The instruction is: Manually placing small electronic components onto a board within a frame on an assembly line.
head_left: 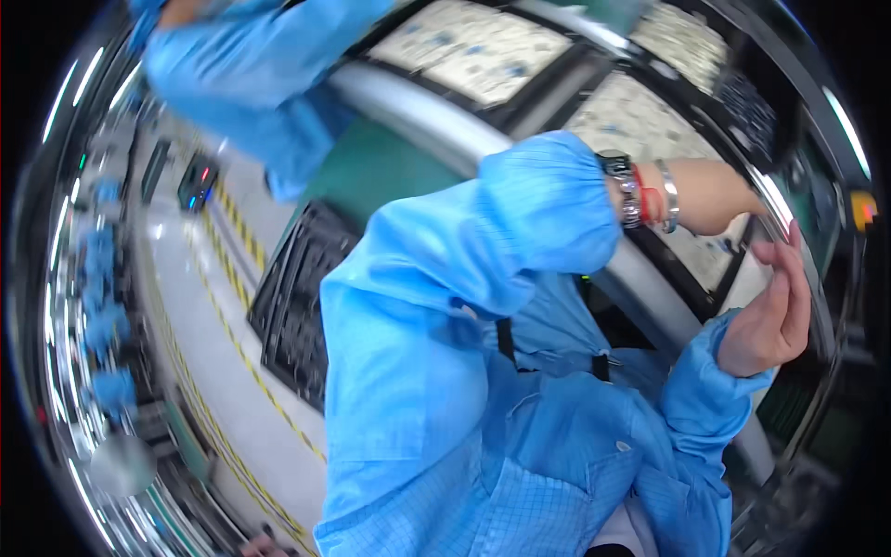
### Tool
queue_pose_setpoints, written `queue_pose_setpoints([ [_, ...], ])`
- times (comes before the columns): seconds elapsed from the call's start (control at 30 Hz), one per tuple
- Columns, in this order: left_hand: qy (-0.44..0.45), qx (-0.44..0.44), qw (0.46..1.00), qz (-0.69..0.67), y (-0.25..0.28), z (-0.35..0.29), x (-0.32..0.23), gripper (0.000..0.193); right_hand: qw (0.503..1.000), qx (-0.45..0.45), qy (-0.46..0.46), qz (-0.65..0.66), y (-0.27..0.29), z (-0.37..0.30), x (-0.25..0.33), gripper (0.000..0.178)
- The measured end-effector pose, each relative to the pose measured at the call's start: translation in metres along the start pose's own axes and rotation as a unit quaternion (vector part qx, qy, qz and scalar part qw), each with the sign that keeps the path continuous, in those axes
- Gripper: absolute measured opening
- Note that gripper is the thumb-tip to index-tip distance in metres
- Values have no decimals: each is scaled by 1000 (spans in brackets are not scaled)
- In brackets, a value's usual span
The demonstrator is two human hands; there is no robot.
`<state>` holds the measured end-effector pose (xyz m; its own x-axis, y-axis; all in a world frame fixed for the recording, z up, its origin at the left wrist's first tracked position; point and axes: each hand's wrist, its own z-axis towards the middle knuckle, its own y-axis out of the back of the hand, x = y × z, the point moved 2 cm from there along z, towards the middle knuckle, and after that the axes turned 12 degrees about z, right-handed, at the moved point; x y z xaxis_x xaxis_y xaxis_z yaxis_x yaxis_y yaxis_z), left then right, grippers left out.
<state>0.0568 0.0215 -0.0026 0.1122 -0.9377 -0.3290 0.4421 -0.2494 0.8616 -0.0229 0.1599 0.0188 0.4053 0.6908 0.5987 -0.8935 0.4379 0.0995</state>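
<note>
My left arm in a blue smock sleeve (548, 204) reaches across to the right. A watch (624, 188), a red band and a silver bracelet (667, 195) are on its wrist. The fingers of my left hand (729, 197) are hidden by the bend of the hand, so I cannot make out what they touch. Close by is my right hand (768, 320), raised with its fingers stretched out beside a shiny metal edge (778, 200); nothing shows in it. Beneath my left wrist lies a black-framed tray (631, 111) of pale, blurred small parts.
A second framed tray (473, 46) sits farther back along a silver rail (418, 107). Another person's blue sleeve (241, 74) reaches in at upper left. A black moulded tray (302, 288) stands beside my left elbow. Yellow-black striped tape (237, 227) marks the floor aisle.
</note>
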Motion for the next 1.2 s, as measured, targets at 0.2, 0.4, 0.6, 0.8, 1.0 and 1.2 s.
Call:
queue_pose_setpoints([
  [0.2, 383, -158, 903, 111, 156, -285, 22, 40, 872, 318, -266, 261, -226, -40, -15, 26],
  [0.4, 736, 125, 366, 556, 108, -643, -103, 27, 849, 469, -142, 198, -361, -134, -54, 31],
  [0.6, 885, -53, 381, 262, 32, -692, -171, 35, 806, 578, -107, 74, -405, -175, -50, 25],
  [0.8, 880, -49, 370, 295, 28, -686, -175, 24, 834, 522, -90, 154, -360, -161, -17, 20],
  [1.0, 812, -199, 456, 306, 60, -567, -148, 31, 886, 395, -206, 128, -201, -85, 21, 22],
  [1.2, 644, -274, 708, 90, 82, -343, -105, 30, 963, 187, -194, 5, 37, -54, 20, 39],
])
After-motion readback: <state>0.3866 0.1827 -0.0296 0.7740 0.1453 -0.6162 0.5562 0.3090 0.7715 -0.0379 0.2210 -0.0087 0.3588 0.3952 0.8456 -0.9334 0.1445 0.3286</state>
